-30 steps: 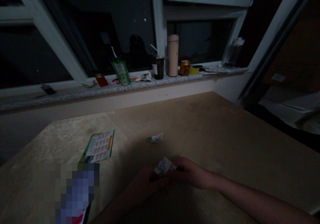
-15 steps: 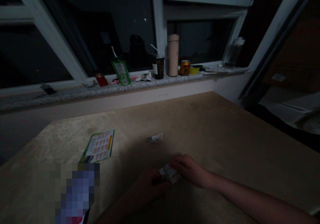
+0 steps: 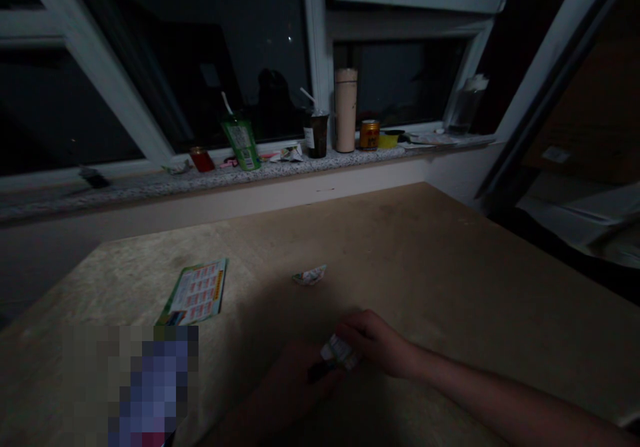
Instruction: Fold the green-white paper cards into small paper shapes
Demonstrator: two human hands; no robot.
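Note:
Between my two hands is a small piece of folded printed paper (image 3: 340,352), white with green and coloured print. My right hand (image 3: 373,342) is closed on its right side, with the thumb and fingers pinching it. From the lower left, my left hand (image 3: 300,374) grips its left edge; this hand lies in deep shadow. Farther off on the table (image 3: 400,247) rests a small folded paper boat-like shape (image 3: 310,275). To the left lies a flat printed sheet (image 3: 197,294) with a green border and red text blocks.
A pixelated bluish area (image 3: 155,387) covers the lower left. Along the granite windowsill (image 3: 280,169) stand a red jar (image 3: 202,159), a green cup (image 3: 241,142), a dark drink cup (image 3: 316,135), a pink flask (image 3: 345,110), a gold can (image 3: 370,135) and a clear bottle (image 3: 466,106).
The paper has turned slightly between my hands, and its left edge is tilted up a little. Both hands stay in nearly the same place. Things on the table and sill have not moved.

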